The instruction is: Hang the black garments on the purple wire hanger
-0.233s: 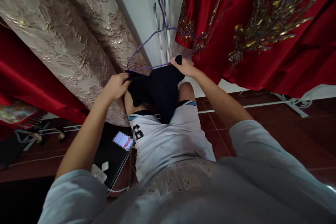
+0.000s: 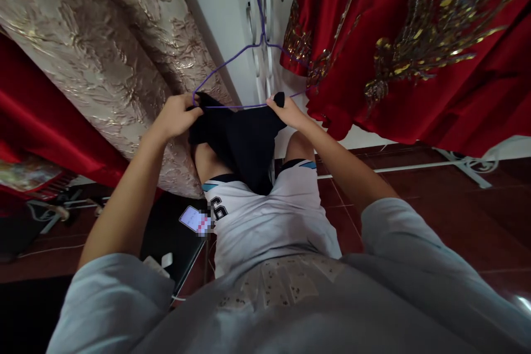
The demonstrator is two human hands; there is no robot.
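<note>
From where I stand, the left hand (image 2: 176, 116) has its fingers closed on the dark garment (image 2: 249, 138) at the left corner of the purple hanger (image 2: 263, 38). The right hand (image 2: 290, 112) pinches it along the hanger's lower edge. The cloth droops below, above the person's lap; whether it loops over the wire, I can't quite tell.

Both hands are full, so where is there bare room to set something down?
The black surface shows a bare patch between the phone and small white object. Red floor looks open between the right sleeve and white rack foot. Crowded: between left hand and right hand, where black garment and purple hanger overlap.
</note>
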